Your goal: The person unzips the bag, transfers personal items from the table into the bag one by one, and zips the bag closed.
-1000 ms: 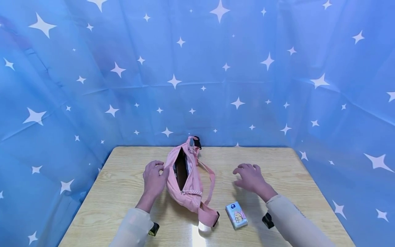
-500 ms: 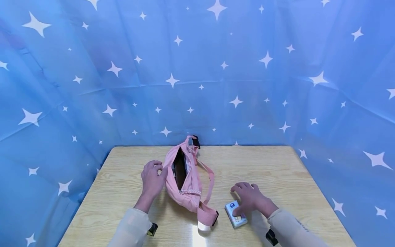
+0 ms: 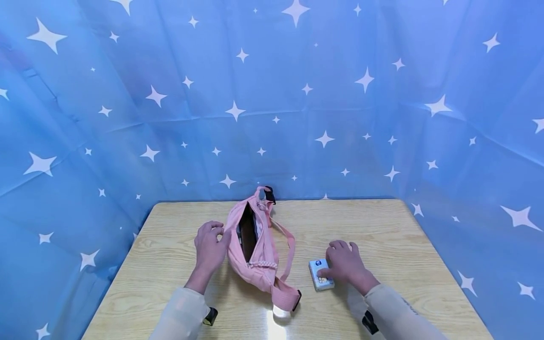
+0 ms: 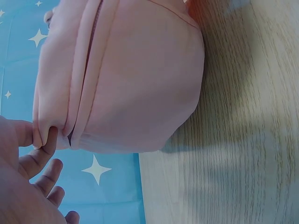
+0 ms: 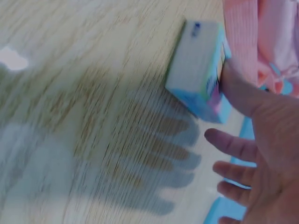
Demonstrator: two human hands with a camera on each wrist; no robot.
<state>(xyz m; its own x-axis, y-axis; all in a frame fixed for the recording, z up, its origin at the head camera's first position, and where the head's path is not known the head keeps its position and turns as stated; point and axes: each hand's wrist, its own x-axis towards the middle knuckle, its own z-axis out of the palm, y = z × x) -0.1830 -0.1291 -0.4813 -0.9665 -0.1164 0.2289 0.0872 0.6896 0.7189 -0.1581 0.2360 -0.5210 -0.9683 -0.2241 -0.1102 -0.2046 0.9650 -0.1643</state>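
A pink waist bag (image 3: 250,245) stands on the wooden table, its zipped top gaping to a dark inside. At the bag's left side, my left hand (image 3: 211,248) pinches the rim between thumb and index finger; in the left wrist view the other fingers (image 4: 49,177) are off the fabric. To the right of the bag lies a small light-blue tissue pack (image 3: 318,267) with a cartoon print. My right hand (image 3: 346,264) rests its thumb (image 5: 238,88) on the pack's printed face. The other fingers of that hand stay apart from the pack in the right wrist view.
The bag's pink strap (image 3: 291,255) loops out to its right, and a wide strap end with a black buckle (image 3: 296,301) points toward the front. Behind the wooden table (image 3: 361,217) hangs a blue curtain (image 3: 272,94) with white stars.
My right hand has come down onto the tissue pack, which has since shifted away from me, toward the table's back. The left hand keeps its place at the bag.
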